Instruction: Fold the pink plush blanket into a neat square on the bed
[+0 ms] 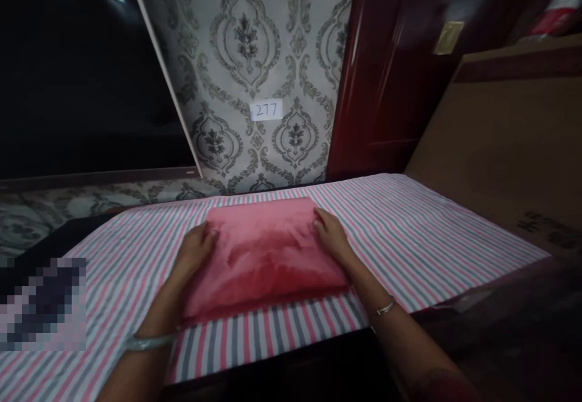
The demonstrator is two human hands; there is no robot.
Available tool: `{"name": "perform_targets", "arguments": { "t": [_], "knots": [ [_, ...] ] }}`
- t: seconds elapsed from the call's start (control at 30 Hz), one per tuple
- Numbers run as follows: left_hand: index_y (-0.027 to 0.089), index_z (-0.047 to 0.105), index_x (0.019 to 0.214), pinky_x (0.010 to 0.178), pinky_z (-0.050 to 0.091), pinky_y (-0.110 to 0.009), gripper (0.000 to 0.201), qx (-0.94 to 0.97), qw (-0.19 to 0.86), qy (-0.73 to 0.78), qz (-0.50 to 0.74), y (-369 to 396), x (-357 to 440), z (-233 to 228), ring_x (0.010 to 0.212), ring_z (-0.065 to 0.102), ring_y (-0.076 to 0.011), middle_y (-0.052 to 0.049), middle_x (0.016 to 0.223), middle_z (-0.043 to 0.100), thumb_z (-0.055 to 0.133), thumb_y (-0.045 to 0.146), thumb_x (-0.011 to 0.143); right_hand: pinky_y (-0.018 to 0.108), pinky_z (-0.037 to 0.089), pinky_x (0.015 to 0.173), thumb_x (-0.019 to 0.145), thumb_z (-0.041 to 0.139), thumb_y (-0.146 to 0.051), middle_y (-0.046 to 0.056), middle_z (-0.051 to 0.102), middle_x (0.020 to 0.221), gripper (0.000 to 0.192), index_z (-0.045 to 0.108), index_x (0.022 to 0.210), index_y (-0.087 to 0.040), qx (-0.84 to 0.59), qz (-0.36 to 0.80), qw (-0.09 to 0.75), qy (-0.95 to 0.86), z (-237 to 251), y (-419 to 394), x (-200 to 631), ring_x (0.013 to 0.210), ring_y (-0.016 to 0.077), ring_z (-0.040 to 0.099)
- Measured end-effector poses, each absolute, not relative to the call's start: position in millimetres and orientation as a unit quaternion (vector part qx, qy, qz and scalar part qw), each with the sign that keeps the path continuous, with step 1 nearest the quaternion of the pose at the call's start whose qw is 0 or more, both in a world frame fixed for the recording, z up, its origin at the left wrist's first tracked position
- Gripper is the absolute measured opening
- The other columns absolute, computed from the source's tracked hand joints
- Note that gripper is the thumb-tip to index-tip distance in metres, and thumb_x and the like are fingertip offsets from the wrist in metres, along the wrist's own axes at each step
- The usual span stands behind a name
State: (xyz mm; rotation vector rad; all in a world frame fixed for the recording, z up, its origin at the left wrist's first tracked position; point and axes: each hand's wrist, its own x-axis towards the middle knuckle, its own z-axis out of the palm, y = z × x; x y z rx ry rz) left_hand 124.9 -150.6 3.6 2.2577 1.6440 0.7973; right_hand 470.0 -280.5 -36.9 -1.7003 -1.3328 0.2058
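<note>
A: The left hand (pixel 196 248) lies flat and open, palm down, on the left edge of the folded pink cloth of soft fabric (pixel 266 250); the right hand (pixel 331 234) rests the same way on its right edge, fingers spread, gripping nothing.

B: And where does the cloth sit?

A: Near the middle of the pink, grey and white striped sheet (pixel 409 238), a little towards its far edge, its long sides running square with that edge.

B: How should the pressing go, in your view?

A: I judge that even pressure from both palms, moving outward from the centre, would keep the fold flat. The near edge looks darker and thicker, so layers may bunch there. The striped sheet itself could drag and wrinkle if the hands slide too hard.

B: Anything around it?

A: A grey damask-patterned wall (pixel 254 56) stands behind the far edge, with a small white label reading 277 (pixel 266 110). A dark red wooden panel (pixel 386 68) rises beyond the far right corner, and a brown board (pixel 500 141) flanks the right edge. Nothing lies on the sheet beside the cloth. A thin metal bangle (pixel 385 308) circles the right wrist, and a pale one (pixel 148 342) the left.
</note>
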Motion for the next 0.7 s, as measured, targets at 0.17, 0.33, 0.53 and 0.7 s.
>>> {"name": "perform_targets", "arguments": {
  "t": [0.17, 0.33, 0.53, 0.7],
  "knots": [
    [0.017, 0.064, 0.07, 0.053, 0.046, -0.03, 0.035, 0.62, 0.371, 0.622, 0.301, -122.0, 116.8, 32.5, 0.053, 0.059, -0.0193, -0.003, 0.056, 0.061, 0.061, 0.052, 0.069, 0.03, 0.051, 0.071, 0.081, 0.057, -0.039, 0.005, 0.07, 0.075, 0.025, 0.069, 0.08, -0.018, -0.685, 0.268, 0.548, -0.399, -32.3, -268.7, 508.1, 0.076, 0.0198, 0.065],
    [0.021, 0.051, 0.049, 0.041, 0.028, -0.027, 0.05, 0.574, 0.449, 0.624, 0.283, -115.0, 123.3, 35.5, 0.038, 0.038, -0.0133, 0.001, 0.039, 0.045, 0.07, 0.066, 0.056, 0.022, 0.036, 0.046, 0.08, 0.061, -0.047, -0.002, 0.053, 0.051, 0.033, 0.057, 0.064, -0.018, -0.657, 0.348, 0.567, -0.355, -28.0, -245.8, 508.8, 0.044, 0.0097, 0.045],
    [0.023, 0.051, 0.047, 0.052, 0.039, -0.033, 0.052, 0.674, 0.28, 0.649, 0.215, -81.0, 135.2, 39.4, 0.054, 0.056, -0.0245, -0.007, 0.048, 0.055, 0.063, 0.07, 0.063, 0.021, 0.033, 0.043, 0.077, 0.064, -0.033, -0.006, 0.046, 0.044, 0.022, 0.054, 0.063, -0.02, -0.634, 0.366, 0.607, -0.308, -19.9, -207.3, 519.1, 0.04, 0.0091, 0.04],
    [0.025, 0.048, 0.052, 0.066, 0.045, -0.036, 0.04, 0.724, 0.111, 0.657, 0.176, -63.1, 148.7, 28.0, 0.08, 0.066, -0.0341, -0.015, 0.067, 0.067, 0.052, 0.057, 0.075, 0.023, 0.043, 0.05, 0.071, 0.065, -0.022, -0.003, 0.059, 0.051, 0.009, 0.06, 0.064, -0.019, -0.602, 0.411, 0.612, -0.307, -25.5, -202.4, 523.1, 0.049, 0.0122, 0.053]
  ]
}}
